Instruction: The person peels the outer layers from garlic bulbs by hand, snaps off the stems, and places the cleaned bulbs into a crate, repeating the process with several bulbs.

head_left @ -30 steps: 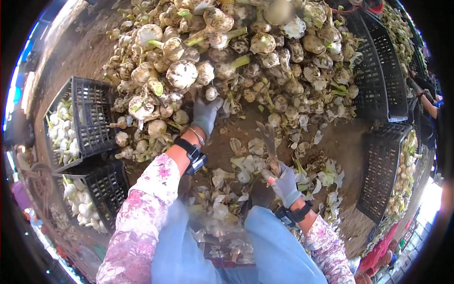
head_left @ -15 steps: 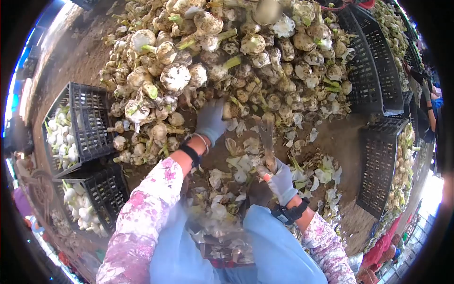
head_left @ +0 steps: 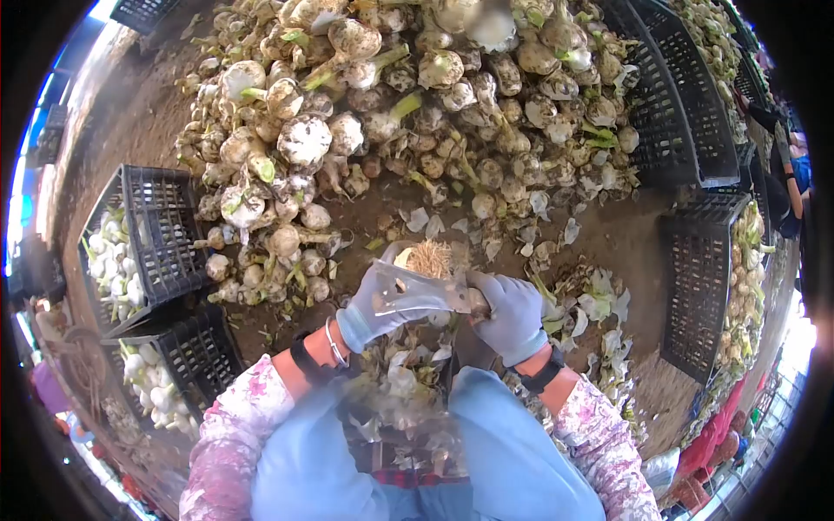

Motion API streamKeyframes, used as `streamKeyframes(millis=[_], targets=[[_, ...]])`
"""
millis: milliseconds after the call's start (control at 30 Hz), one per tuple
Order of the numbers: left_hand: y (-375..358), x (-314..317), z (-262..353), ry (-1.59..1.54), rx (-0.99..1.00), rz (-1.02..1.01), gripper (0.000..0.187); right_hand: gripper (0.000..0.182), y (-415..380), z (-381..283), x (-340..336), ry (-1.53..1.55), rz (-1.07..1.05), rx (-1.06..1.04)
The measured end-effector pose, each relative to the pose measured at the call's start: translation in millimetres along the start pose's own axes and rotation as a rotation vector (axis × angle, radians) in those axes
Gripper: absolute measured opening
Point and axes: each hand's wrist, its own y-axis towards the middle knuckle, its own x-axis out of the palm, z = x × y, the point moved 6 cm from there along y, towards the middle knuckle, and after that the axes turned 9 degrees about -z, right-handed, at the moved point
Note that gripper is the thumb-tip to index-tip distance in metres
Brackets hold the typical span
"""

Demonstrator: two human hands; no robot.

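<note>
In a grey glove, my left hand (head_left: 369, 306) is closed around a garlic bulb (head_left: 427, 258) whose tan, bushy roots face up and outward. My right hand (head_left: 511, 314), gloved too, grips the handle of a knife (head_left: 417, 295). Its wide metal blade points left, across the front of the bulb and over the left fingers, just below the roots. Both hands are close together above my knees. Beyond them rises a large heap of dirty garlic bulbs (head_left: 304, 139) with cut green stems. Papery garlic skins (head_left: 401, 380) litter the ground beneath the hands.
Two black crates (head_left: 163, 233) with whiter, trimmed garlic (head_left: 149, 382) stand at left. On the right, a black crate (head_left: 705, 282) and taller crates (head_left: 665, 104) flank the heap, with more garlic behind. Leafy scraps (head_left: 599, 304) lie right of my hands. Part of another person (head_left: 786, 174) shows at far right.
My left hand has drawn back from the heap with a garlic bulb. My right hand has risen slightly, turning the knife from pointing away to lying leftward across the bulb.
</note>
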Motion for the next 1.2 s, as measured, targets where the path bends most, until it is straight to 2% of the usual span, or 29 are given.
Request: streamKeyframes(millis=[100,167,267,367,433,500,533,567,600,633,700,733,767,800,833,867,933,1033,1067,1100,1133,1200], targets=[[-4.6,8.1,-2.0,-0.111,-0.029,-0.035,0.082,0.05,-1.4,-6.6,-4.0,-0.014,-0.019,-0.033],[-3.4,8.4,0.7,0.002,0.029,-0.08,0.079,0.051,-2.3,-7.9,-3.7,-0.029,-0.048,-0.045],[-4.8,4.4,1.6,0.227,0.006,-0.078,0.07,0.052,-3.2,-8.4,-0.4,-0.047,-0.084,-0.072],[-9.4,6.9,0.4,-0.12,-0.032,-0.145,0.058,0.051,-3.4,-12.1,4.5,-0.019,-0.081,-0.114],[-16.9,18.4,10.9,0.033,-0.035,-0.129,0.05,0.048,-2.5,-18.8,1.5,0.006,-0.087,-0.12],[-25.7,32.3,25.8,0.282,0.031,-0.176,0.042,0.043,-4.7,16.4,6.3,0.004,-0.117,0.156],[-39.2,42.5,36.2,0.478,0.413,-0.464,0.042,0.04,-5.0,43.4,10.1,0.005,-0.126,0.291],[-48.0,69.0,57.6,0.36,0.452,-0.597,0.05,0.032,-12.1,108.3,19.4,-0.164,-0.336,0.593],[-51.5,63.4,59.8,0.358,0.495,-0.485,0.054,0.025,-33.8,133.9,5.1,-0.095,-0.258,0.637],[-54.8,56.5,58.5,0.33,0.445,-0.394,0.057,0.025,-49.0,135.9,4.3,-0.125,-0.114,0.545],[-50.7,40.3,55.4,0.249,0.27,-0.258,0.063,0.031,-36.4,61.4,-14.5,0.165,0.075,0.487],[-47.2,33.9,48.5,0.193,0.139,-0.202,0.066,0.036,-30.5,44.8,4.1,0.403,0.041,0.407],[-47.1,37.0,52.2,0.461,0.239,-0.209,0.066,0.041,-27.7,27.1,24.1,0.644,-0.01,0.325],[-43.8,41.8,55.5,0.731,0.332,-0.217,0.066,0.041,-22.0,4.9,42.9,1.049,-0.042,0.296],[-41.9,50.3,56.8,1.005,0.425,-0.237,0.066,0.041,-18.0,-11.5,48.7,1.329,-0.048,0.296],[-46.5,64.2,62.4,1.423,0.532,-0.143,0.083,0.042,-14.3,-28.0,54.5,1.607,-0.046,0.312],[-52.7,55.8,59.0,1.333,0.543,-0.005,0.095,0.042,-5.4,-50.5,37.4,1.903,-0.042,0.395],[-50.7,42.2,46.7,0.722,0.322,0.015,0.091,0.033,-5.2,-42.1,29.7,1.745,-0.213,0.255],[-47.5,46.1,40.5,0.314,0.147,0.028,0.083,0.025,-6.9,-40.7,31.4,1.588,-0.169,0.357],[-47.9,49.8,28.9,-0.093,-0.03,0.043,0.075,0.023,-5.3,-42.1,31.2,1.464,-0.118,0.316],[-47.7,38.8,19.0,-0.029,-0.095,0.13,0.047,0.023,-2.9,-42.6,32.4,1.341,-0.067,0.272],[-52.0,25.6,22.4,0.099,-0.164,0.185,0.033,0.028,1.4,-39.2,28.7,1.016,0.024,0.116]])
